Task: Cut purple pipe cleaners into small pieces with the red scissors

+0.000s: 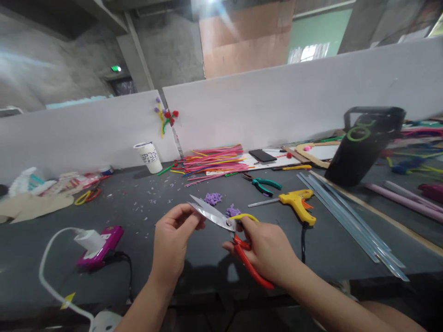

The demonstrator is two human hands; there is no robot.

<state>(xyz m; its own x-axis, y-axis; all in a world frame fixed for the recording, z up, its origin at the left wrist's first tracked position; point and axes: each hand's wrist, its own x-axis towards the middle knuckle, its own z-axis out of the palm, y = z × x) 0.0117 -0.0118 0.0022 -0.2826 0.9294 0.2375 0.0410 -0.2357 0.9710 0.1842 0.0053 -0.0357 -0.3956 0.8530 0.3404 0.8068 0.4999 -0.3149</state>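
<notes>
My right hand (pixel 268 249) grips a pair of scissors (pixel 216 216) with one red and one yellow handle. Their blades are slightly apart and point left toward my left hand (pixel 176 235). The left fingers are pinched together beside the blade tips; whatever they hold is hidden or too small to make out. Just beyond the blades lie two small heaps of purple cut pieces, one pile (pixel 212 198) farther left and another pile (pixel 233 210) close behind the scissors.
Behind lie pink and yellow pipe cleaners (pixel 214 159), teal-handled pliers (pixel 263 184) and a paper cup (pixel 148 157). To the right are a yellow glue gun (pixel 297 203), clear glue sticks (pixel 346 216) and a black bottle (pixel 363 147). A purple power strip (pixel 112 242) sits left.
</notes>
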